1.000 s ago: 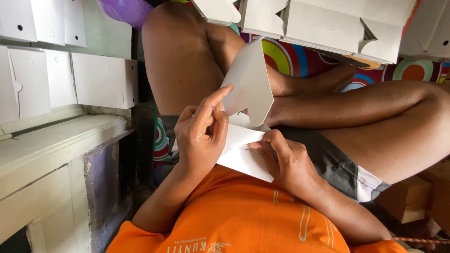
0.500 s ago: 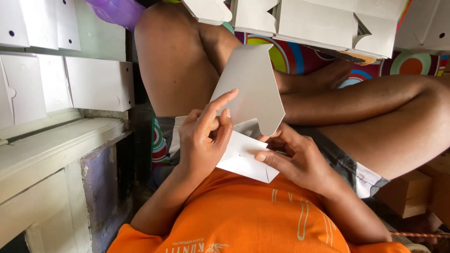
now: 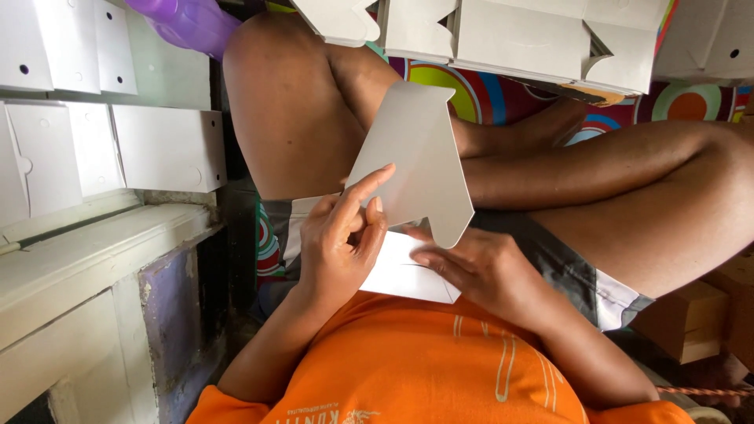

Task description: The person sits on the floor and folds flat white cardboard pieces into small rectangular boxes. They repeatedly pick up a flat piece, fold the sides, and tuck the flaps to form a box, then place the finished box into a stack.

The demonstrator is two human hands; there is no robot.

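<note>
— Head view looks down at a person sitting cross-legged. What do the hands hold?

— They hold a flat white cardboard box blank [image 3: 416, 169], not folded up all the way. The left hand [image 3: 342, 243] pinches its lower edge, with the pointer finger stretched up along the tall flap. The right hand [image 3: 479, 271] lies flat on the bottom part, fingers pressing it down onto the lap.

— Where is the cardboard?

— Right in the middle, over the lap, between both hands. One flap stands up toward the knees — the other part lies flat just above the orange shirt [image 3: 424, 369].

— What can't be seen?

— The left hand covers the fold where the two parts meet, so its shape there is hard to tell. The right thumb is tucked out of sight under the hand.

— And around them?

— Folded white boxes [image 3: 550, 43] sit at the top, cut off by the edge. More white boxes [image 3: 110, 145] are stacked on the left on a pale ledge [image 3: 94, 259]. A purple thing [image 3: 184, 20] peeks in at the top — too cut off to name. A brown cardboard box [image 3: 687, 318] sits at the right.
</note>
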